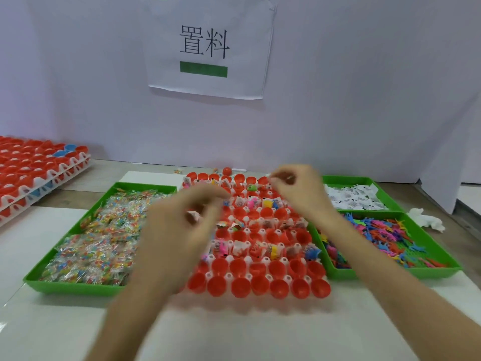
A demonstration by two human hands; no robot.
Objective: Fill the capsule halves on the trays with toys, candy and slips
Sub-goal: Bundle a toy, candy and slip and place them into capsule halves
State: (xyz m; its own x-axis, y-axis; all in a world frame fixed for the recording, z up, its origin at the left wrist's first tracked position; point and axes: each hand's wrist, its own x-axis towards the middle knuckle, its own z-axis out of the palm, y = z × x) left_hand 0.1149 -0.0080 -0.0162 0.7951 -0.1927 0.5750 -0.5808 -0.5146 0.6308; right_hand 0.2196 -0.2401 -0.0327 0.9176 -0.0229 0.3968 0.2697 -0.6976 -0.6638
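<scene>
A white tray [229,276] of red capsule halves [278,287] lies in the middle of the table. Some rows hold toys and packets; the nearest rows show only red cups. My left hand [182,230], blurred, hovers over the tray's left side with fingers curled round a small candy packet [193,216]. My right hand [299,188] is over the tray's far right corner, fingertips pinched on something small that I cannot make out. Green bins hold candy packets [99,241] on the left, paper slips [351,198] at the far right, and coloured plastic toys [385,238] at the near right.
Stacked trays of red and a few blue capsule halves [33,168] stand at the far left. A white crumpled thing [426,220] lies right of the bins. A white wall with a paper sign [205,48] closes the back. A loose red capsule [227,171] sits behind the tray.
</scene>
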